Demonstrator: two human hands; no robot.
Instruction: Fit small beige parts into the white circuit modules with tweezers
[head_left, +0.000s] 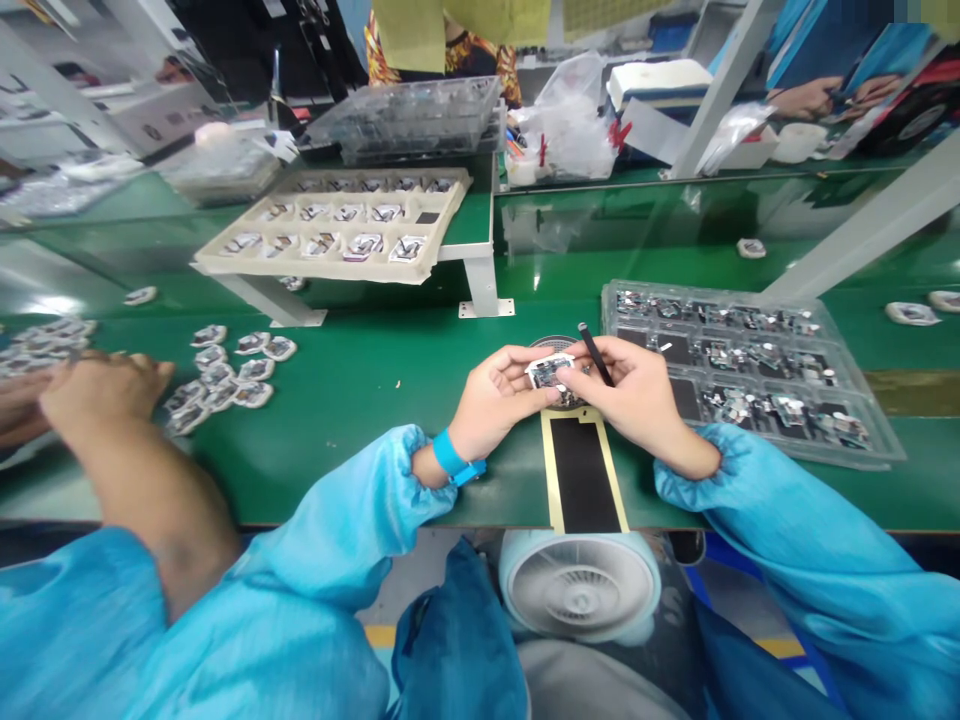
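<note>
Between my two hands sits a small white-edged electronic assembly [550, 371] with a dark circuit board inside. My left hand [495, 392] is closed on its left side, thumb along the lower edge. The fingers of my right hand [634, 390] press on its right side and top, and a black pen-like tool [595, 353] sticks up from that same hand. Below the assembly is a round dark holder [568, 400], mostly covered by my hands. A black pad with a yellow border [583, 475] runs from there to the table edge.
A clear compartment tray [840, 445] of circuit parts lies at right. A cream tray [315, 265] of assemblies rests on a raised stand at left. Several white assemblies [221, 375] lie near a co-worker's arm [142, 450]. A metal post [862, 225] slants across the right.
</note>
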